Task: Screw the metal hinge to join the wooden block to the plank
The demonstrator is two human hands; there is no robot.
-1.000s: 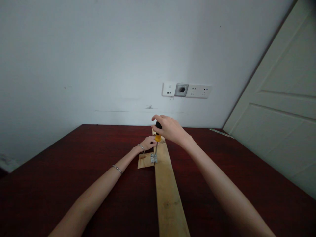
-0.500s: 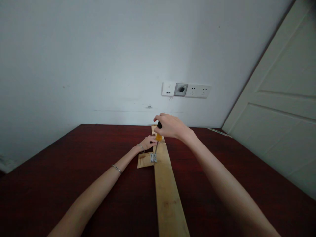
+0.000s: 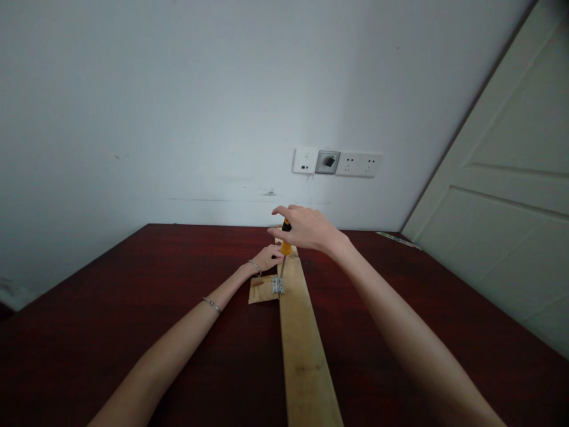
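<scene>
A screwdriver with a yellow and black handle stands nearly upright, its tip at a small metal hinge. My right hand is around the handle from above, thumb and forefinger loosened away from it. The hinge spans the joint between a long wooden board and a short wooden piece at its left. Just beyond the hinge, my left hand grips the board's left edge, its fingertips close to the screwdriver and partly hidden. Two bracelets circle the left wrist and forearm.
The board lies lengthwise on a dark red tabletop. Behind it rises a pale wall with a row of sockets. A white panelled door stands at the right, with a thin patterned strip near the table's back right edge.
My right thumb and forefinger have opened away from the screwdriver handle. My left hand stays on the board. The whole view has shifted very slightly.
</scene>
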